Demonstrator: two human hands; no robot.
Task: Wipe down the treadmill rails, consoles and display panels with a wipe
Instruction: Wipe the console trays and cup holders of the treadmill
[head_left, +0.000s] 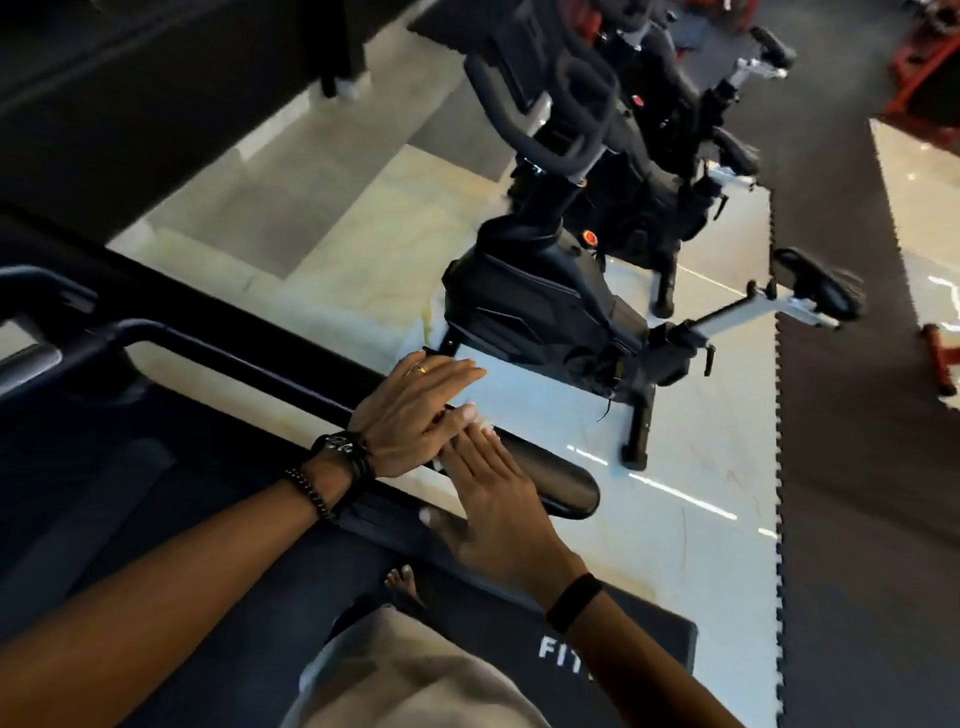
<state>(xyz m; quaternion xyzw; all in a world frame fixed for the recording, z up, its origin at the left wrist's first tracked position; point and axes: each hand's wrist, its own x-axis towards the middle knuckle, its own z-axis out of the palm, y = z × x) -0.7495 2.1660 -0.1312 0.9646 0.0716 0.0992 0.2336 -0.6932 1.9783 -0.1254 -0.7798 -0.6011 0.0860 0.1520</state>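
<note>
Trousers: we see our light trouser leg (415, 675) nearest to us, and our bare foot (402, 584) stands on the dark treadmill deck (613, 654), which carries white letters.
Right hand: our right hand (498, 512) lies flat on the black treadmill rail (550, 486), fingers straight and together, thumb spread to the side; it grasps nothing. A black band (574, 603) is on this wrist.
Wipe: a small white piece, which we take for the wipe (480, 426), shows just at the fingertips of the right hand, between both hands; most of it is hidden.
Left hand: our left hand (415, 415) rests on the rail just beyond the right hand, partly over its fingertips. The fingers are stretched and relaxed, not clenched; a ring (422, 370) is on one finger. If it presses the wipe below, we cannot tell.
Left wrist: a black watch (340, 444) and a bead bracelet (309, 491).
Rail end: the rounded end of the rail is to the right of the right hand.
Beyond the hands: black exercise bikes (561, 291) stand on a pale shiny floor (691, 415), well apart from the rail.
Far right: dark floor mats (857, 415) with toothed edges.
</note>
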